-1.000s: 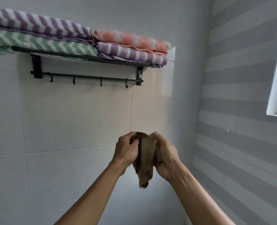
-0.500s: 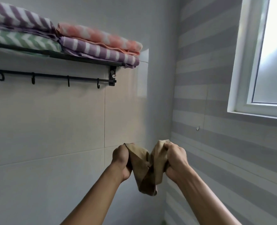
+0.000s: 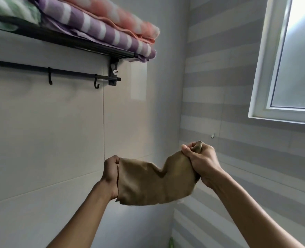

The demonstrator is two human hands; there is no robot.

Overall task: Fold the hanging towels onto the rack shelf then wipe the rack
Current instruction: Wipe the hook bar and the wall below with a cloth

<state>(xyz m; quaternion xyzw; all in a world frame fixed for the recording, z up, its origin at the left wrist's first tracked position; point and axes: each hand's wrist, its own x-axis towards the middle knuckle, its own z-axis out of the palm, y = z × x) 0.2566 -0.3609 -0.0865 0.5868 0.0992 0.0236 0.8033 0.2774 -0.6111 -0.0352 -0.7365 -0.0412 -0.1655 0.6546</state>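
A brown cloth [image 3: 153, 183] is stretched between my two hands, well below the rack. My left hand [image 3: 111, 176] grips its left edge and my right hand [image 3: 201, 161] grips its right end, held a little higher. The black wall rack [image 3: 87, 44] is at the upper left. On its shelf lie folded striped towels: a purple one [image 3: 101, 31] with an orange one [image 3: 130, 18] on top, and a green one [image 3: 10, 9] at the far left. The hook bar [image 3: 67, 72] under the shelf has nothing hanging on it.
A white-framed window [image 3: 280, 68] is set in the striped right wall. The tiled wall corner [image 3: 182, 113] runs down just right of the rack. A small fitting [image 3: 212, 135] sticks out of the striped wall near my right hand.
My hands have pulled apart, spreading the bunched brown cloth out flat between them. The view has swung right and closer to the rack's right end.
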